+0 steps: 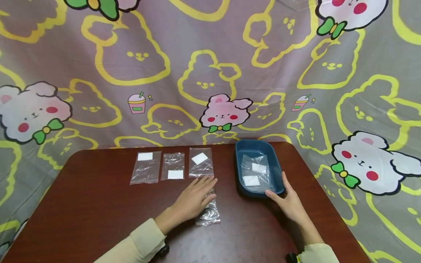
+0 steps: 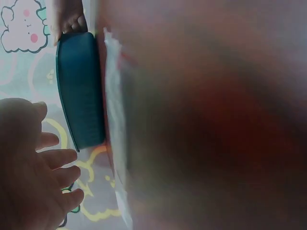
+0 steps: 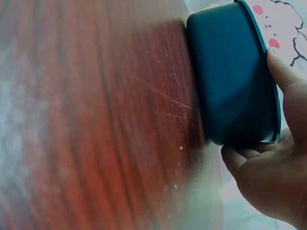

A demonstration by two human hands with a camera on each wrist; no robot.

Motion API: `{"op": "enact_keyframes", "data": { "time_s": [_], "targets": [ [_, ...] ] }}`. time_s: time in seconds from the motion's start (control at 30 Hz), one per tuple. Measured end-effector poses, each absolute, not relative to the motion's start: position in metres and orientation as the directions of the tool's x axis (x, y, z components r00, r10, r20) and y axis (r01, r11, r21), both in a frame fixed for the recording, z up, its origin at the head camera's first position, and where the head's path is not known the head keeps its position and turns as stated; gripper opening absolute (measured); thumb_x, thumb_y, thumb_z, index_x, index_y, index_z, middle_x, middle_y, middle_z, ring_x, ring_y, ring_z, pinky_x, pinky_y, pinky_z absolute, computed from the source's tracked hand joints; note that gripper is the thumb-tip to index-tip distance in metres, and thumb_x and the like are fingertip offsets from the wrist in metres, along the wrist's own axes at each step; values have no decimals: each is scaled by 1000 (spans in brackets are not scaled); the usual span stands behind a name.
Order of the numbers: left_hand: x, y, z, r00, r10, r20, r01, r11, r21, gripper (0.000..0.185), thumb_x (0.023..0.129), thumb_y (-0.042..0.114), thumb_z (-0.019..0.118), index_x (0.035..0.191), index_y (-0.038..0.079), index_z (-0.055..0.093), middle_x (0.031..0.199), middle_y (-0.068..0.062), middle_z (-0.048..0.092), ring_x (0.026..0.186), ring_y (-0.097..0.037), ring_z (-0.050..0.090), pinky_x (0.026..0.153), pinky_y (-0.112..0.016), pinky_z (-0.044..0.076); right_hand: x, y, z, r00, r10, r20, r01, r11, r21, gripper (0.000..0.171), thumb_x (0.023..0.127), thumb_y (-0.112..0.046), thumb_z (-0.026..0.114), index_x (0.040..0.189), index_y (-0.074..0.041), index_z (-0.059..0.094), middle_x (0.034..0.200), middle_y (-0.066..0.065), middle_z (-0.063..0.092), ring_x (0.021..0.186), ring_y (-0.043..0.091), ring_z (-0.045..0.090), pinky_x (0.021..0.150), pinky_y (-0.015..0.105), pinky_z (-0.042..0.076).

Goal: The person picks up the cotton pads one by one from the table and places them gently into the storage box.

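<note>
My right hand (image 1: 291,204) holds the near right corner of a deep blue plastic bin (image 1: 241,146), thumb at the near rim and fingers along the right side. Inside the bin lie clear plastic bags (image 1: 257,160) with two white rectangles showing. My left hand (image 1: 192,199), fingers extended and palm down, is over another clear plastic bag (image 1: 209,213) and hides its upper part. In the left wrist view the fingers of that hand (image 2: 29,167) are spread and hold nothing. The right wrist view shows the bin's outer wall (image 3: 230,76) against the fingers.
Along the back of the dark wood table (image 1: 108,204) three clear bags with white rectangles lie in a row: a left one (image 1: 146,173), a middle one (image 1: 172,162) and a right one (image 1: 204,170). A patterned cloth (image 1: 158,124) hangs behind and beside the table.
</note>
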State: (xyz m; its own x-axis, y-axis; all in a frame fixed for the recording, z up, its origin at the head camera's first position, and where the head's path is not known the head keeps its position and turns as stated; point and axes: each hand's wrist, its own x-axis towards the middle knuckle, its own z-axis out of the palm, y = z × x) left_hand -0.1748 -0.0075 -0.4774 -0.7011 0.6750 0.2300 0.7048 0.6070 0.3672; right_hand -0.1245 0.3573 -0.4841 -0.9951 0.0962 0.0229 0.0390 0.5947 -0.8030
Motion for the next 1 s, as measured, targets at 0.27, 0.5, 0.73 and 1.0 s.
{"op": "enact_keyframes", "data": {
  "time_s": [0.27, 0.5, 0.73, 1.0],
  "targets": [
    [-158, -38, -486, -717, 681, 148, 670, 615, 415, 63, 103, 43, 55, 154, 8, 42, 157, -15, 39, 146, -36, 32, 118, -57, 23, -122, 357, -479, -995, 97, 25, 40, 612, -790, 107, 92, -38, 75, 162, -13, -1, 167, 20, 5, 150, 43, 12, 114, 64, 21],
    [-159, -44, -493, -724, 683, 99, 643, 617, 454, 65, 102, 41, 56, 156, 10, 37, 161, -16, 30, 149, -38, 23, 118, -58, 19, -124, 355, -479, -995, 93, 20, 41, 612, -790, 107, 92, -38, 75, 162, -12, -1, 166, 21, 6, 150, 44, 13, 114, 64, 21],
    [-163, -43, -499, -705, 709, 27, 646, 626, 437, 67, 102, 37, 58, 158, 9, 33, 163, -20, 23, 150, -42, 17, 119, -58, 16, -125, 357, -480, -995, 90, 34, 28, 607, -794, 107, 92, -36, 75, 162, -12, -1, 166, 20, 7, 150, 42, 13, 115, 62, 21],
    [-163, -45, -500, -683, 730, 35, 668, 604, 435, 64, 103, 33, 56, 157, 6, 34, 162, -24, 23, 149, -44, 18, 119, -59, 14, -125, 357, -482, -995, 95, 31, 35, 620, -784, 106, 92, -39, 74, 162, -15, -2, 166, 21, 7, 149, 43, 14, 114, 63, 23]
  ]
}}
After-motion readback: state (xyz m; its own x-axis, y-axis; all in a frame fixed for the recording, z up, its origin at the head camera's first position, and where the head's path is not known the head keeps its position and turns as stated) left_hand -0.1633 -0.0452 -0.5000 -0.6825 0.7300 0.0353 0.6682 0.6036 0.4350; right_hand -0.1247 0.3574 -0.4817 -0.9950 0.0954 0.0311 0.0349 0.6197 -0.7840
